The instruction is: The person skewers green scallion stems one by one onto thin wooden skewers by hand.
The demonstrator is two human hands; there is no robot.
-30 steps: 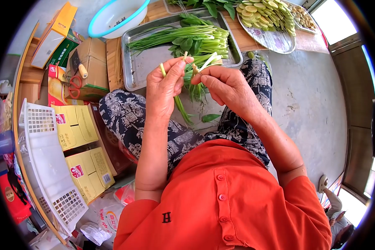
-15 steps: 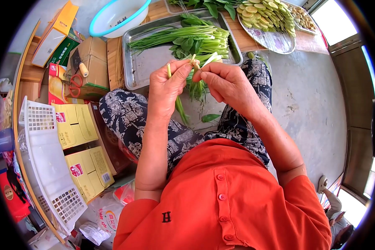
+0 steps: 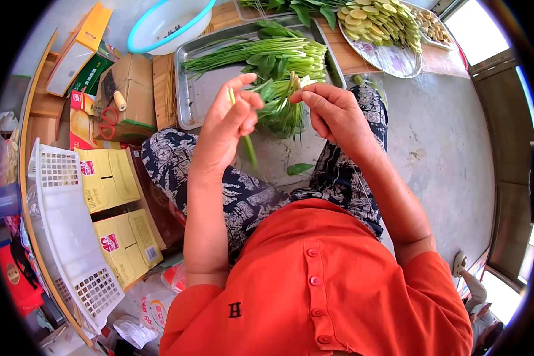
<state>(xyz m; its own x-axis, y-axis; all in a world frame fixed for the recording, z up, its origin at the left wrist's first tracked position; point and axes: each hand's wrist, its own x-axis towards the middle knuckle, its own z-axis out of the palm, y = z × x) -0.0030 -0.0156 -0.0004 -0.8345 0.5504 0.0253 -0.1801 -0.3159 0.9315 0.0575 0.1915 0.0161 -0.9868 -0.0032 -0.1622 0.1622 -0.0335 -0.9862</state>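
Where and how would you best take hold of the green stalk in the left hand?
I would pinch the green stalk on its lower length, coming from the person's right. That part slants down free below the left hand, while the thumb crowds the upper part. Being slim and long, it would probably suit fingers closing lightly crosswise.

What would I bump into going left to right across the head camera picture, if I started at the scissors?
Red-handled scissors → left hand → right hand → small pale pieces heaped at the top right.
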